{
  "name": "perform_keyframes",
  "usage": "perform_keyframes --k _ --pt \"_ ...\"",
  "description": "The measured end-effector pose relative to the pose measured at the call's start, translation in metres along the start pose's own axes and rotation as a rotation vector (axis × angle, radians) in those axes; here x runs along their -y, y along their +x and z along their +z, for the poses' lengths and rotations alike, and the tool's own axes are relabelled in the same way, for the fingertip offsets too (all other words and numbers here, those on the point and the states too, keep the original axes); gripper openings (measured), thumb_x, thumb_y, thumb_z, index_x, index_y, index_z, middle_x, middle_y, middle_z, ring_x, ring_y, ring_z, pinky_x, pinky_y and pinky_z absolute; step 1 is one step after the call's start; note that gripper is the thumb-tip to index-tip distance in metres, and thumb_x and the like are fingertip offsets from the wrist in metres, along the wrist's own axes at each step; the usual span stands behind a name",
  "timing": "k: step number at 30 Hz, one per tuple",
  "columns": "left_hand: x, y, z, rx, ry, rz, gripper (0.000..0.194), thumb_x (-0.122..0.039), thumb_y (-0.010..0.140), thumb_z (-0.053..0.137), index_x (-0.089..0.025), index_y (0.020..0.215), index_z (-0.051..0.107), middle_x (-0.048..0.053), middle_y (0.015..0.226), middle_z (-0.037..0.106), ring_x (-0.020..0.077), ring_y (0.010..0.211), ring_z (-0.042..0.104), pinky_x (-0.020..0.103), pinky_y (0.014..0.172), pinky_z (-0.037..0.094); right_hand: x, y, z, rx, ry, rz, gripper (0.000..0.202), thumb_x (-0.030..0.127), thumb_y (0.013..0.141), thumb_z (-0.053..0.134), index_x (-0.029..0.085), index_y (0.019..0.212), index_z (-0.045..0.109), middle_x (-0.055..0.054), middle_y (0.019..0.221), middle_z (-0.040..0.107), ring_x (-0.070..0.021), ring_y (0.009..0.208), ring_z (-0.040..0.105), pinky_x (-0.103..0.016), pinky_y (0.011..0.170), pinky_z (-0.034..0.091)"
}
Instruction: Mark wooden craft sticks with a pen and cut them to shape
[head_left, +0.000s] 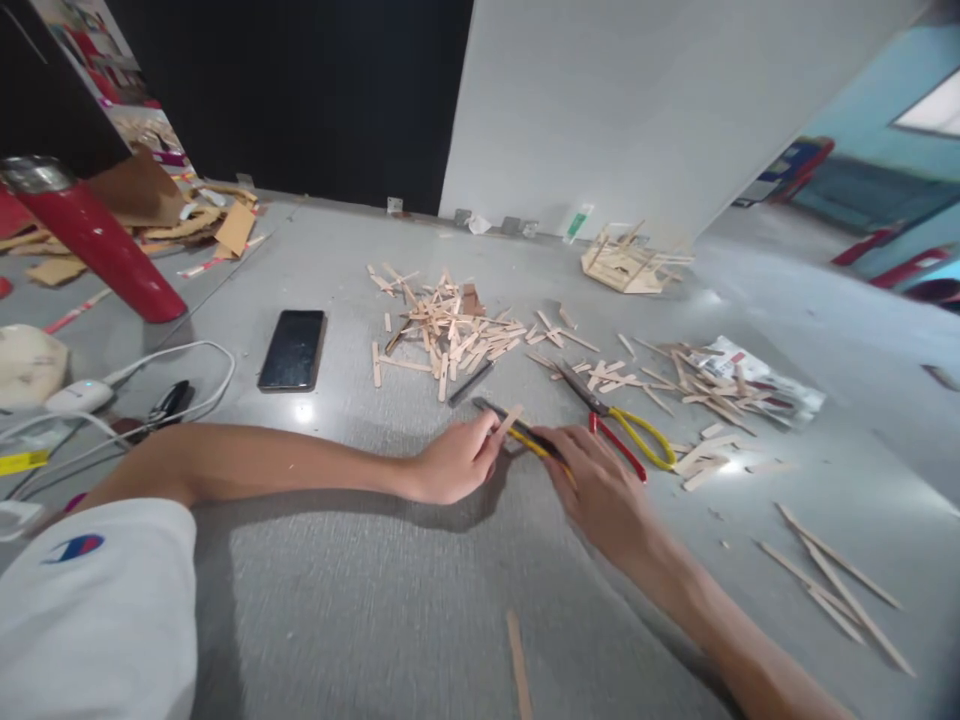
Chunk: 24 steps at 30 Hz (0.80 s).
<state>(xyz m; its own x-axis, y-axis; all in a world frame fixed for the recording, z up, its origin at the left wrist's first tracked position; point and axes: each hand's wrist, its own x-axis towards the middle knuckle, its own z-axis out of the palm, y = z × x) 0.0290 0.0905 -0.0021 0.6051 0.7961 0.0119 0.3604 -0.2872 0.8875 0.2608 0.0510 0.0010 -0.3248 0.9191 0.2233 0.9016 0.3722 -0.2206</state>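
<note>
Pinched in the fingers of my left hand [456,464] is a flat wooden craft stick [509,424], tilted upward. My right hand [600,490] is closed around a yellow-and-black tool [531,440] with a long dark end that reaches behind the stick. Whether it is a file or a cutter I cannot tell. The stick and tool overlap in view; contact between them is not clear. Just right of my right hand lie scissors [598,403] with one yellow and one red handle. A slim dark rod [472,384] lies beyond my left hand.
A pile of craft sticks [450,325] lies behind my hands, with more sticks [712,455] and a plastic packet [765,380] at right. A stick-built frame [626,265] stands by the wall. At left are a phone [292,350], a red bottle [105,250] and white cables [214,350].
</note>
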Motion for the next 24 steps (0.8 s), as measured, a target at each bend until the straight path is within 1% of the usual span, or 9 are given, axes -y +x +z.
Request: perform_keyframes --k 3,6,9,11,14,16,20,22,24 --pt "0.000 -0.001 0.000 -0.015 -0.034 0.015 0.027 -0.032 0.113 0.033 -0.026 0.087 0.037 -0.004 0.063 0.058 0.0140 0.054 0.054 0.029 0.060 0.040 0.010 -0.006 0.005 0.015 0.033 -0.051 0.036 0.024 0.109 0.042 0.019 0.140 0.059 -0.016 0.123 0.071 -0.0289 0.106 0.074 -0.041 0.090 0.060" --pt "-0.001 -0.001 0.001 -0.023 -0.049 0.034 0.026 -0.033 0.112 0.034 -0.025 0.088 0.039 -0.004 0.063 0.058 0.0141 0.053 0.054 0.028 0.058 0.040 0.010 -0.006 0.010 0.002 0.058 -0.067 0.035 0.024 0.109 0.043 0.021 0.141 0.057 -0.015 0.124 0.070 -0.0292 0.106 0.074 -0.041 0.086 0.061" --pt "-0.001 -0.002 0.001 -0.034 -0.061 0.039 0.025 -0.033 0.112 0.032 -0.025 0.089 0.040 -0.004 0.062 0.056 0.0140 0.051 0.052 0.027 0.057 0.039 0.005 0.000 0.013 -0.038 0.054 -0.108 0.033 0.023 0.109 0.043 0.021 0.139 0.058 -0.015 0.120 0.071 -0.0306 0.105 0.073 -0.043 0.083 0.062" --pt "-0.001 -0.002 0.001 -0.043 -0.076 0.033 0.025 -0.033 0.112 0.031 -0.025 0.090 0.041 -0.005 0.061 0.054 0.0141 0.051 0.051 0.027 0.058 0.040 0.003 0.006 0.014 -0.038 0.036 -0.140 0.033 0.021 0.108 0.043 0.020 0.137 0.058 -0.015 0.114 0.071 -0.0314 0.101 0.073 -0.045 0.081 0.063" --pt "-0.001 -0.003 0.000 -0.046 -0.110 0.017 0.027 -0.036 0.112 0.030 -0.024 0.092 0.043 -0.005 0.062 0.053 0.0142 0.053 0.050 0.028 0.059 0.039 0.006 0.013 0.017 -0.034 0.046 -0.171 0.032 0.017 0.107 0.044 0.019 0.135 0.059 -0.014 0.112 0.071 -0.0319 0.100 0.072 -0.047 0.085 0.062" --pt "-0.001 -0.004 -0.001 -0.032 -0.135 0.007 0.024 -0.035 0.111 0.033 -0.024 0.094 0.044 -0.005 0.063 0.053 0.0139 0.053 0.049 0.027 0.058 0.038 0.009 0.015 0.020 -0.113 0.066 -0.152 0.031 0.015 0.106 0.045 0.020 0.132 0.060 -0.014 0.112 0.070 -0.0329 0.103 0.070 -0.049 0.088 0.061" --pt "0.000 -0.005 -0.001 -0.033 -0.165 -0.001 0.004 -0.024 0.103 0.045 -0.023 0.100 0.045 -0.008 0.062 0.050 0.0127 0.050 0.045 0.026 0.054 0.032 0.012 0.010 0.022 -0.345 0.122 -0.070 0.033 0.012 0.102 0.049 0.021 0.132 0.057 -0.014 0.115 0.066 -0.0293 0.104 0.069 -0.044 0.089 0.061" --pt "0.001 -0.004 -0.001 -0.050 -0.173 0.003 0.002 -0.023 0.102 0.045 -0.023 0.103 0.043 -0.009 0.061 0.049 0.0130 0.050 0.044 0.026 0.053 0.032 0.012 0.008 0.021 -0.435 0.121 -0.049 0.033 0.011 0.101 0.051 0.021 0.133 0.057 -0.014 0.116 0.064 -0.0285 0.107 0.068 -0.043 0.091 0.061" --pt "0.002 -0.003 0.001 -0.065 -0.178 0.007 0.005 -0.025 0.105 0.042 -0.022 0.108 0.044 -0.009 0.061 0.049 0.0137 0.050 0.046 0.026 0.053 0.033 0.010 0.007 0.020 -0.468 0.110 -0.058 0.034 0.012 0.102 0.052 0.022 0.134 0.058 -0.013 0.117 0.064 -0.0281 0.109 0.069 -0.042 0.091 0.061"
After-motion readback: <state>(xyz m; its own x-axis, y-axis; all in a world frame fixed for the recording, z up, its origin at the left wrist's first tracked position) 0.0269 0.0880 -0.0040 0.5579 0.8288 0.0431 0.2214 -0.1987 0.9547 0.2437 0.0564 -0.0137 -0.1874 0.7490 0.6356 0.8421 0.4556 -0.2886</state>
